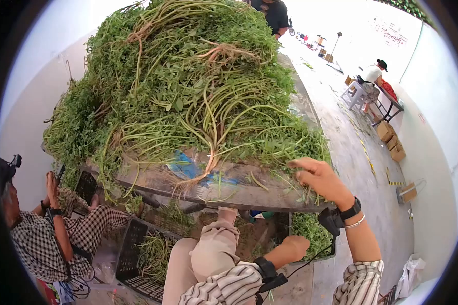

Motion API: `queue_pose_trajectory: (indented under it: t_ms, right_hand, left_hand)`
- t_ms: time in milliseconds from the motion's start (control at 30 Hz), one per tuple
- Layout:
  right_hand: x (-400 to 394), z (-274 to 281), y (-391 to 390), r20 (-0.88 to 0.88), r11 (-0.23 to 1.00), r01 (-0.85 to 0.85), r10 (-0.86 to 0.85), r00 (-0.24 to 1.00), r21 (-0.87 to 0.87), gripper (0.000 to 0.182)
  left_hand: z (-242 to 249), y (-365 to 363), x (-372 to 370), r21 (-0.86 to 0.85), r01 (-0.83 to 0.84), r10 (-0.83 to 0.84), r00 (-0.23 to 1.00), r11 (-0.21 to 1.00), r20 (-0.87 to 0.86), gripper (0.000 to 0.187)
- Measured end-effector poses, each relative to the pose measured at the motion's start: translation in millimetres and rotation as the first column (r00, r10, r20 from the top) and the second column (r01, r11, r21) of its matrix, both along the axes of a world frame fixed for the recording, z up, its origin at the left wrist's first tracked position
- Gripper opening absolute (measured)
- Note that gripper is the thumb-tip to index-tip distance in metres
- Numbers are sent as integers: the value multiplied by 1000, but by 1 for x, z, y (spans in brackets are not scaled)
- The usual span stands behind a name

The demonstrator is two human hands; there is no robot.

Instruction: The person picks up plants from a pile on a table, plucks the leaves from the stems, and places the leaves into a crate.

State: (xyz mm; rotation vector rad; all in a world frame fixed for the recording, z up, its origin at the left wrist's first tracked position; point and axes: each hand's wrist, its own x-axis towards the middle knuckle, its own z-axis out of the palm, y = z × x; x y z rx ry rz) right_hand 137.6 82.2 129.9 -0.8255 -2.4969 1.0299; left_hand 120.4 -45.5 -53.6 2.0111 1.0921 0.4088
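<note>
Greens (188, 86) piled on table (249, 195). Right hand (318, 178) at near-right edge, fingers loosely spread. Left hand (293, 248) lower, by crate (335, 249) of greens; can't tell its grip.

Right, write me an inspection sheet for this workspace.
Surface: table, worn, blue patch near the front edge, scattered scraps.
Job's things: large heap of leafy greens, some roots showing; more in crates below, including the right-side crate.
Clutter: loose stems; cardboard boxes on the floor.
Hands: right hand at the heap's edge, fingers apart; left hand beside the right-side crate, grip unclear.
Cables: thin dark cable near the wrists; tangle beside the checked-shirt co-worker.
Surroundings: two other people farther back.
</note>
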Motion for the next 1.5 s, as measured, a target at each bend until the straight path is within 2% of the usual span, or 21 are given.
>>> queue_pose_trajectory:
  t_ms: [33,100,167,233,333,467,567,633,667,700,767,800,867,1000,1067,1100,1200,1267,1367,1467,1500]
  right_hand:
    - [5,4,-2,-51,985,75,-84,995,-156,30]
    - [16,12,-7,-91,986,119,-130,987,-120,28]
    - [31,25,-19,-94,936,296,-317,944,-189,27]
    - [56,23,-28,-136,910,372,-398,907,-184,26]
    - [106,2,-35,-245,818,556,-576,780,-149,25]
    - [183,-53,-39,-197,724,663,-690,696,-190,25]
    - [219,-97,-42,-153,673,730,-739,656,-120,23]
    - [233,-115,-40,-124,575,612,-666,736,544,24]
    - [215,-103,-48,-182,565,717,-719,671,409,23]
    - [198,-86,-53,-180,566,715,-719,672,409,23]
    - [169,-54,-56,-159,697,689,-671,725,200,19]
    - [156,-46,-55,-155,695,691,-674,722,197,19]
    - [129,-33,-49,-96,811,583,-576,811,55,16]
    - [69,-17,-31,-90,908,385,-375,923,163,15]
    - [51,-22,-14,52,934,117,-142,988,337,17]
    - [44,-27,-11,49,935,113,-137,989,337,17]
    - [27,-41,0,381,908,5,-181,907,420,22]
    - [23,-51,2,353,906,8,-172,920,423,22]
    - [17,-53,-3,363,905,21,-192,912,425,18]
    - [20,-37,-12,89,949,165,-195,977,269,11]
    - [25,-23,-16,95,947,174,-206,974,272,11]
  left_hand:
    - [1,-1,0,0,9,-9,1000,1000,3,23]
    - [6,-1,-3,76,-29,26,999,997,48,22]
    - [15,0,-7,53,-49,46,997,997,59,20]
    - [25,0,-11,28,-48,46,997,998,65,18]
    - [31,1,-12,72,-80,79,997,994,16,23]
    - [40,-1,-15,107,-146,140,988,983,61,21]
    - [45,0,-16,104,-140,137,990,985,36,20]
    - [46,0,-17,118,-155,150,988,981,49,20]
    - [46,0,-17,132,-173,166,984,976,60,20]
    - [48,1,-17,130,-174,167,984,976,62,20]
    - [50,2,-17,125,-197,190,979,972,67,19]
    - [48,1,-15,120,-194,187,980,974,67,19]
    - [44,1,-13,155,-233,216,969,960,116,19]
    - [44,0,-13,161,-190,178,980,969,85,20]
    - [41,1,-15,129,-149,143,988,980,55,20]
    - [35,1,-15,130,-153,147,988,980,53,20]
    - [23,3,-10,172,-185,168,980,968,105,19]
    - [23,5,-10,170,-107,105,994,980,24,19]
    - [20,4,-11,213,-124,114,992,969,58,19]
    - [19,3,-7,238,-138,127,990,961,60,18]
    - [21,2,-8,254,-139,125,989,957,74,18]
